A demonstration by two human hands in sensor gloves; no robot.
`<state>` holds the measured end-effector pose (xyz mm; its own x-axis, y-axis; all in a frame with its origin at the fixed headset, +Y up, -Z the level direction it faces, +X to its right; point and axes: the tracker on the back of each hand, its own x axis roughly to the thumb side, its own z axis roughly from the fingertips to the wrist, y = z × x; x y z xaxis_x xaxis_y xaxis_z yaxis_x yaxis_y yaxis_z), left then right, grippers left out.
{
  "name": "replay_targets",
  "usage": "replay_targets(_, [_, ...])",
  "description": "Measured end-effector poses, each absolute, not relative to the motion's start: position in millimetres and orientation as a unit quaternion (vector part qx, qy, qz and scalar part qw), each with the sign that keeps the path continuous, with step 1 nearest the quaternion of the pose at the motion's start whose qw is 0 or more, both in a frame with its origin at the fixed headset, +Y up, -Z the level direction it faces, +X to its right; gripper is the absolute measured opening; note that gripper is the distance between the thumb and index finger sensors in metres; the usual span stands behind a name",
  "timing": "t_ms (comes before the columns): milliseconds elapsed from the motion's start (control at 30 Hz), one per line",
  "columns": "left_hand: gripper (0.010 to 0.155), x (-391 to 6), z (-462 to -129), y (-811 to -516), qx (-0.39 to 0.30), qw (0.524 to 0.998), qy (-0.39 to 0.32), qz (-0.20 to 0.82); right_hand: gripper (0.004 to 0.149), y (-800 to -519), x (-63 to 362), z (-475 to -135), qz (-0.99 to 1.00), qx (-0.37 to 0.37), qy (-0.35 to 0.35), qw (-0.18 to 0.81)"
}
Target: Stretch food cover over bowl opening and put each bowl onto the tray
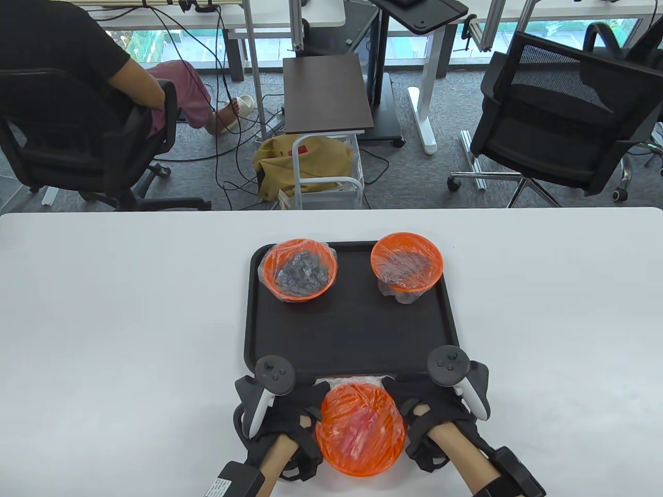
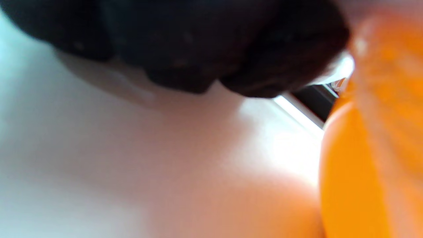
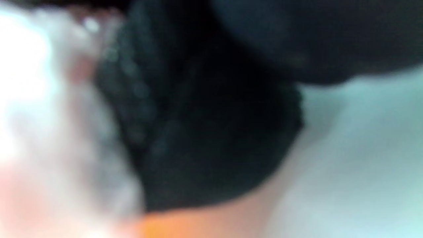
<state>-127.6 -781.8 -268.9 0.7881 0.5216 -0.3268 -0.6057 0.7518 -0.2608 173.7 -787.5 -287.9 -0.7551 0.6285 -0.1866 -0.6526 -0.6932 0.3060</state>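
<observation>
An orange bowl (image 1: pixel 361 428) with red contents sits on the white table just in front of the black tray (image 1: pixel 352 331), a clear plastic food cover (image 1: pixel 331 383) stretched over its top. My left hand (image 1: pixel 290 409) grips the bowl's left side and my right hand (image 1: pixel 414 404) grips its right side, fingers curled round the far rim and the cover's edge. Two more orange bowls stand at the tray's back, both under clear covers: one at the back left (image 1: pixel 299 269) with dark contents, one at the back right (image 1: pixel 407 261). The wrist views are blurred: dark glove and the orange bowl (image 2: pixel 370 148).
The white table (image 1: pixel 103 336) stretches wide on both sides of the tray. Beyond its far edge are office chairs (image 1: pixel 559 119), a small cart (image 1: pixel 326 171) and a seated person (image 1: pixel 77 77).
</observation>
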Motion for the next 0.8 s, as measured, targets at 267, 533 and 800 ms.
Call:
replay_targets(267, [0.055,-130,-267,-783,-0.193,0.919,0.097,0.329,0.048,-786,178,-283,0.920,-0.047,0.190,0.340])
replay_targets(533, [0.055,-136,-264,-783,-0.199,0.911,0.071,0.354,0.055,-783,185,-280,0.915,-0.057,0.209,0.341])
replay_targets(800, [0.057,-140,-263,-782,-0.201,0.905,0.051,0.371,0.062,-782,196,-279,0.902,-0.066,0.234,0.357])
